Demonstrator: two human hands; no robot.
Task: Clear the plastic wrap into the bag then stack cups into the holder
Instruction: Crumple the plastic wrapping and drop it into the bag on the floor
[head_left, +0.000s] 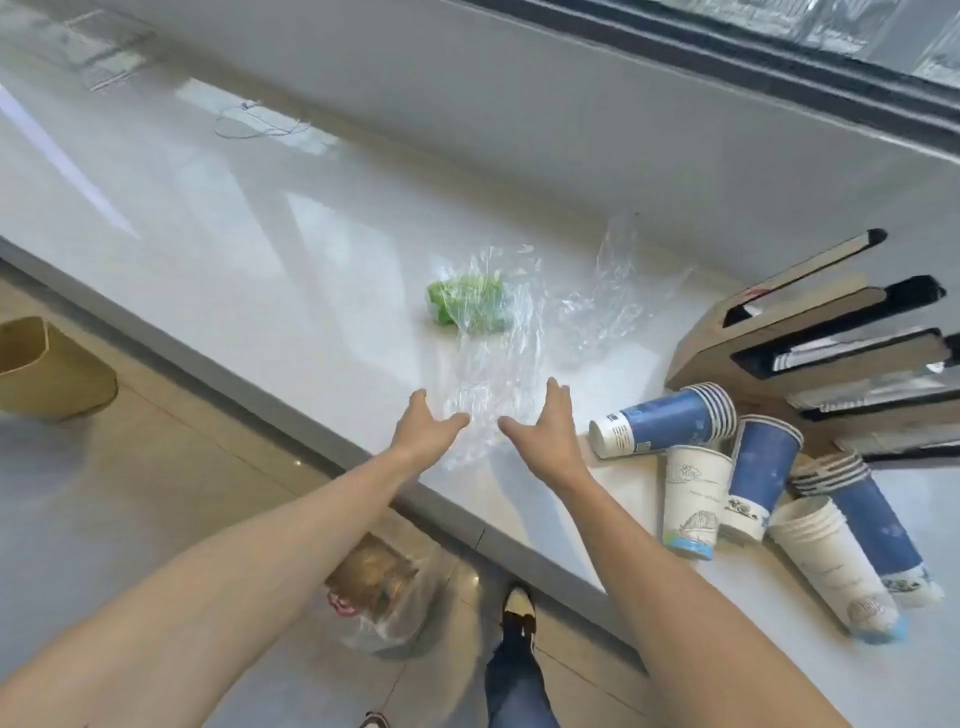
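Observation:
Crumpled clear plastic wrap (498, 358) lies spread on the white counter (260, 249), partly over a green wad (465, 304). My left hand (426, 428) and my right hand (545, 426) hover open on either side of the wrap's near end, thumbs pointing toward each other, holding nothing. Right of my hands lie several paper cups: a blue nested stack (670, 418) on its side, a single white cup (693, 506), a blue cup (758, 475), a white stack (831, 566) and a blue stack (867, 519). A clear plastic bag (379, 592) sits on the floor below the counter edge.
A cardboard rack with dark slots (831, 353) stands at the right, behind the cups. A brown paper bin (47, 369) sits on the floor at the left. A thin loop of wire (260, 124) lies far back on the counter. My shoe (517, 616) is below.

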